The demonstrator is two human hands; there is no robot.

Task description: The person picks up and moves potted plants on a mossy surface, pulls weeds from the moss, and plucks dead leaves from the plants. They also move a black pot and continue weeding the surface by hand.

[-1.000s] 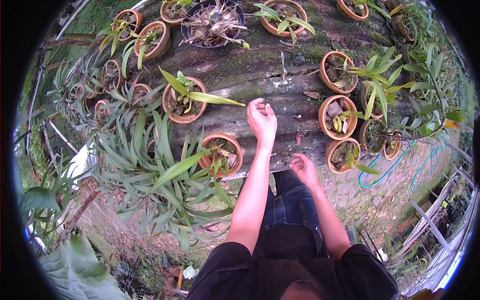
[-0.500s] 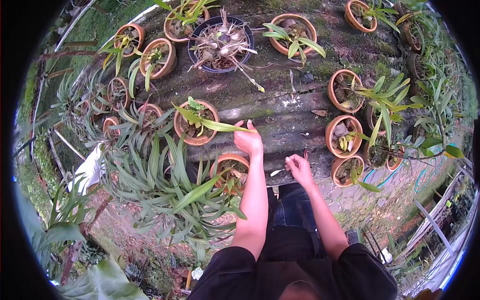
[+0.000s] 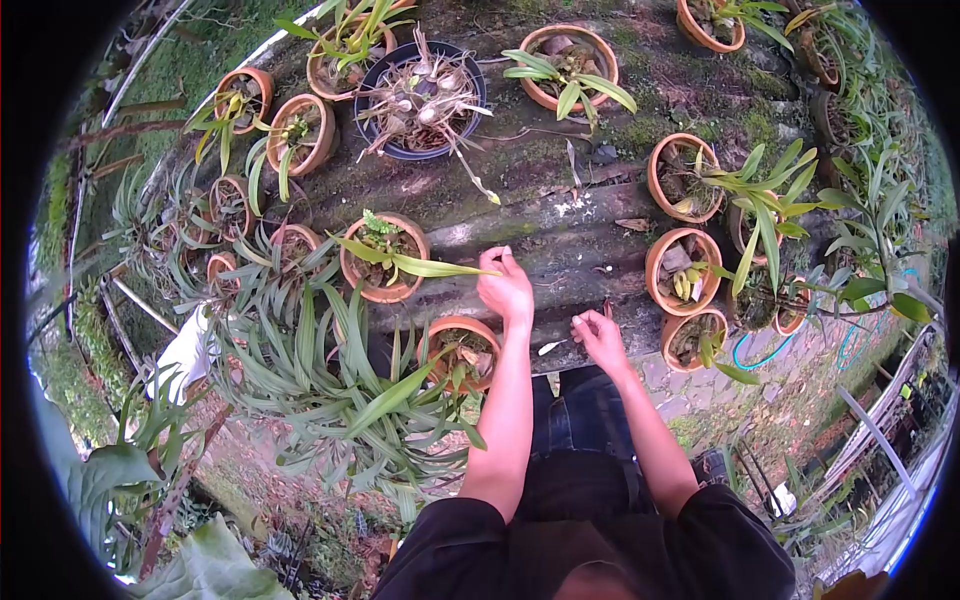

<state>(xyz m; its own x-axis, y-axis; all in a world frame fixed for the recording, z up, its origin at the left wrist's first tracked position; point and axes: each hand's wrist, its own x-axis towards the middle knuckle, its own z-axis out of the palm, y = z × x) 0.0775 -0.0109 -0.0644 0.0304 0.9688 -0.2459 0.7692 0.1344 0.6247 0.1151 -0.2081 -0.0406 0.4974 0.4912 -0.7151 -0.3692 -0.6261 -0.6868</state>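
My left hand is closed, its fingertips drawn together, beside the tip of a long yellow-green leaf. That leaf grows from a plant in a terracotta pot, and its narrow tip overlaps my fingers. Lower and to the right, my right hand has thumb and fingers pinched near the front edge of the corrugated surface; I cannot tell what is between them. A small white slender piece shows just left of those fingers. Another terracotta pot is left of my left forearm.
Potted plants line the mossy corrugated surface. A dark pot of dry roots and bulbs stands at the back. Several terracotta pots, including one with yellowish leaves, stand right. Strappy foliage spreads at left, near a white cloth.
My left hand has shifted slightly right along the leaf towards its tip, and its fingertips have come together. My right hand stays nearly still. The whole view has shifted slightly.
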